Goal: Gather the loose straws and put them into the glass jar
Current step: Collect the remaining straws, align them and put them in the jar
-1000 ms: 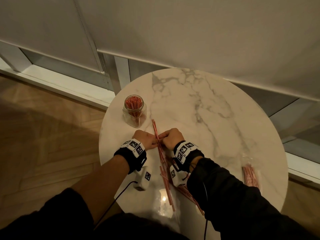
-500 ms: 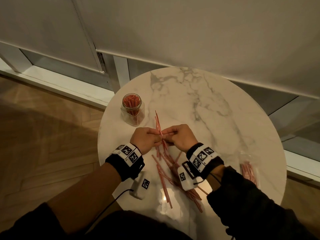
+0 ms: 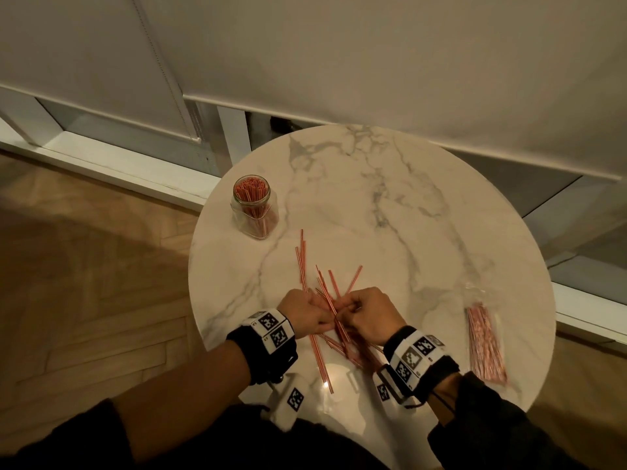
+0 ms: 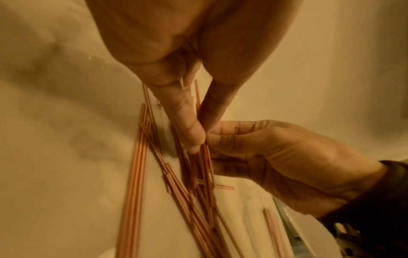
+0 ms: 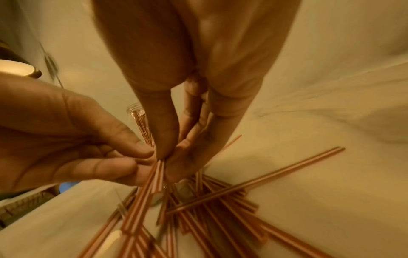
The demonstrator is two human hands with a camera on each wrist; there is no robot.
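Head view: on the round marble table (image 3: 390, 205), the left hand (image 3: 305, 313) and right hand (image 3: 368, 317) meet at about 6 o'clock, fingertips together over a crossed heap of red-and-white loose straws (image 3: 327, 300). Both pinch straws from that heap. The glass jar (image 3: 254, 212) stands upright at 10 o'clock, apart from the hands and already packed with straws. A clear packet of straws (image 3: 485, 344) lies at 4 o'clock near the rim.

Left wrist view: the left hand (image 4: 187, 111) has thumb and forefinger pressed together on a few straws (image 4: 176, 188), and the right hand (image 4: 264, 153) comes in from 3 o'clock, its fingers curled onto the same bunch.

Right wrist view: the right hand (image 5: 187, 132) pinches straws (image 5: 150, 192) between thumb and fingers; the left hand (image 5: 73, 136), from 9 o'clock, touches it fingertip to fingertip. The jar (image 5: 141, 122) shows just behind them.
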